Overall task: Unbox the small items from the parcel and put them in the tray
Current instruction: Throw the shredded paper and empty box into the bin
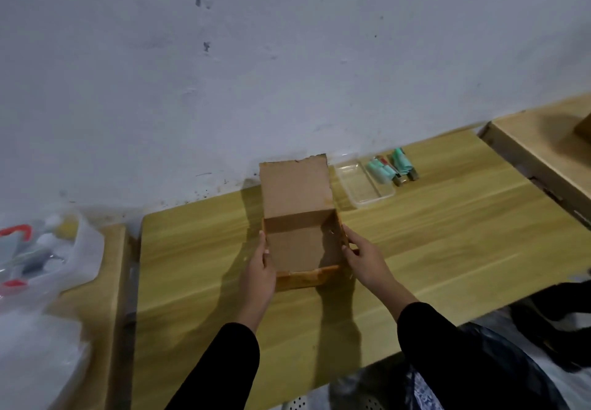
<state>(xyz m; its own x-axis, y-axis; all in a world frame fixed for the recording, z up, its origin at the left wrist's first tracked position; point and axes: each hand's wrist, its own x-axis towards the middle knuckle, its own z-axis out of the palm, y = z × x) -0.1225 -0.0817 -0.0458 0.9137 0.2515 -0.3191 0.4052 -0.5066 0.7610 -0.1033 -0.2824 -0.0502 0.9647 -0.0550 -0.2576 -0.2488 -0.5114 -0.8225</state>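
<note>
Up at the far side, a big pale wall (287, 57) filled most of the view, with a few dark marks on it. Below it lay the wooden surface (447, 233), yellow-brown and striped with grain. Another wooden surface (537, 153) stood off to the far right, and a third one (105, 281) sat on the left. On that left one rested a floppy clear plastic bag (48, 265) with red, white and yellow things inside, too blurry to name.

Near the middle of the surface sat the brown parcel (303, 249), a cardboard box with its lid flap standing up at the far side. Its inside looked bare. The left hand (259, 268) pressed flat against the left wall of the parcel, fingers close together and the thumb over the rim. The right hand (361, 256) pressed against the right wall, fingers gently bent around the edge. Both arms wore black sleeves (224, 368).

Just to the right of the parcel's flap, at the far side, lay the clear tray (347, 166). Touching the tray's right edge was a little bunch of small items (391, 168), green and dark, lying on the surface beside the tray.
</note>
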